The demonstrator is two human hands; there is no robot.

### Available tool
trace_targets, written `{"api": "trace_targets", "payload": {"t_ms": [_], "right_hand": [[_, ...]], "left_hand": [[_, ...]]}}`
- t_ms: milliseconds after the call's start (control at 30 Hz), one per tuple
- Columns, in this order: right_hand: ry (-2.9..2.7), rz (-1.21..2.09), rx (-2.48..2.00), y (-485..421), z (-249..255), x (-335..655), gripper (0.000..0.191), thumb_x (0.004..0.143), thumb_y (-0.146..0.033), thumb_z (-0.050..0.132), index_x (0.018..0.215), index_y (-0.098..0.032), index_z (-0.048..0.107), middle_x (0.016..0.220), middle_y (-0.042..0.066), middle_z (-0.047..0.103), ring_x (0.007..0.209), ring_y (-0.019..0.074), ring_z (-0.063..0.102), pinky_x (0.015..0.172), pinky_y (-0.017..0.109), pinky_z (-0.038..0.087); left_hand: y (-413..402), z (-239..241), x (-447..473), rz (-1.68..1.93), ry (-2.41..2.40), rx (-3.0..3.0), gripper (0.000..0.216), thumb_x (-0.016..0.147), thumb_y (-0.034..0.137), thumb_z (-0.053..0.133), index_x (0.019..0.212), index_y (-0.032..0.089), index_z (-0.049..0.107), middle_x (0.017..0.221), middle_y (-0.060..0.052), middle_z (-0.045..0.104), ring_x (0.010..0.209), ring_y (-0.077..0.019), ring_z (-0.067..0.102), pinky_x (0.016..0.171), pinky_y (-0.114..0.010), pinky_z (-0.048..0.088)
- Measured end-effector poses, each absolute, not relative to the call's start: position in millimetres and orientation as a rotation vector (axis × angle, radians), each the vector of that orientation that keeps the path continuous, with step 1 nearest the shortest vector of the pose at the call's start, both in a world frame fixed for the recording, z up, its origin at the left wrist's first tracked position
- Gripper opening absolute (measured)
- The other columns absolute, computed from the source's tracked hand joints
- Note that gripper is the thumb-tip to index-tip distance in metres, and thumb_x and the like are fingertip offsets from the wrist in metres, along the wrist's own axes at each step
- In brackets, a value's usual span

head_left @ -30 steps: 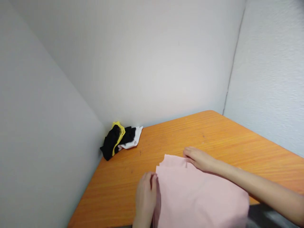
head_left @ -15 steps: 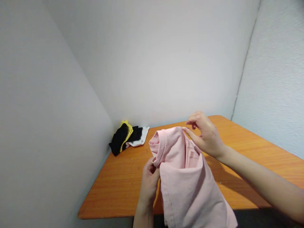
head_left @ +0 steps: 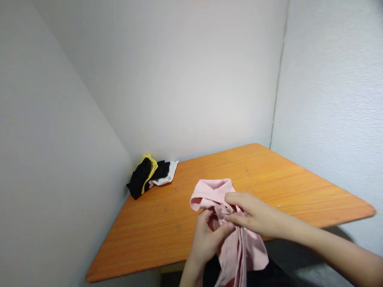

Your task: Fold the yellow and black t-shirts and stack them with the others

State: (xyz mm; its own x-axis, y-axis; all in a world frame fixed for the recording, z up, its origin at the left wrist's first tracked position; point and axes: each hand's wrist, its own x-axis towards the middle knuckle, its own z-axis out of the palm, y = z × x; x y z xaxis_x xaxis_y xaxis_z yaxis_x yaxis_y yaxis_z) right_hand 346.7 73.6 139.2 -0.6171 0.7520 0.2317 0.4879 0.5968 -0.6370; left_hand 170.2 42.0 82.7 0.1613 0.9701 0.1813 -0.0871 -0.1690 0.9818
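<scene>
A pale pink garment (head_left: 230, 239) is bunched up and held over the near edge of the orange table (head_left: 269, 183); its lower part hangs down past the edge. My left hand (head_left: 206, 239) grips the cloth from below and from the left, fingers closed round a fold. My right hand (head_left: 251, 215) reaches in from the right and pinches the top of the same garment just under its rolled upper edge.
A small pile of black, yellow and white clothes (head_left: 151, 173) lies at the far left corner of the table against the wall. Pale walls close the table in on the left, back and right.
The pink garment, flat on the table a second ago, was lifted and is now gathered into a bunch between both hands, lower and nearer the table edge. The view shifted.
</scene>
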Motion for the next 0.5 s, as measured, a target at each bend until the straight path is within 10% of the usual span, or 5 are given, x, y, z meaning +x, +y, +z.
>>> {"api": "trace_targets", "payload": {"t_ms": [267, 500], "right_hand": [[-1.973, 0.641, -1.219, 104, 139, 424, 0.021, 0.085, -0.034, 0.052, 0.07, -0.02, 0.056, 0.07, 0.003, 0.059, 0.068, 0.0195, 0.054, 0.064, 0.029, 0.04], [-1.339, 1.239, -1.012, 118, 194, 450, 0.023, 0.078, -0.042, 0.063, 0.078, -0.019, 0.061, 0.076, 0.005, 0.066, 0.075, 0.0209, 0.06, 0.073, 0.032, 0.05]], "left_hand": [[62, 71, 137, 1.539, 1.052, 0.953, 0.042, 0.077, 0.049, 0.072, 0.103, 0.017, 0.064, 0.108, -0.008, 0.068, 0.104, -0.0221, 0.063, 0.09, -0.031, 0.049], [87, 172, 100, 1.218, 1.012, 1.53, 0.043, 0.071, 0.042, 0.078, 0.099, 0.016, 0.058, 0.091, -0.003, 0.064, 0.078, -0.0162, 0.061, 0.069, -0.025, 0.049]]}}
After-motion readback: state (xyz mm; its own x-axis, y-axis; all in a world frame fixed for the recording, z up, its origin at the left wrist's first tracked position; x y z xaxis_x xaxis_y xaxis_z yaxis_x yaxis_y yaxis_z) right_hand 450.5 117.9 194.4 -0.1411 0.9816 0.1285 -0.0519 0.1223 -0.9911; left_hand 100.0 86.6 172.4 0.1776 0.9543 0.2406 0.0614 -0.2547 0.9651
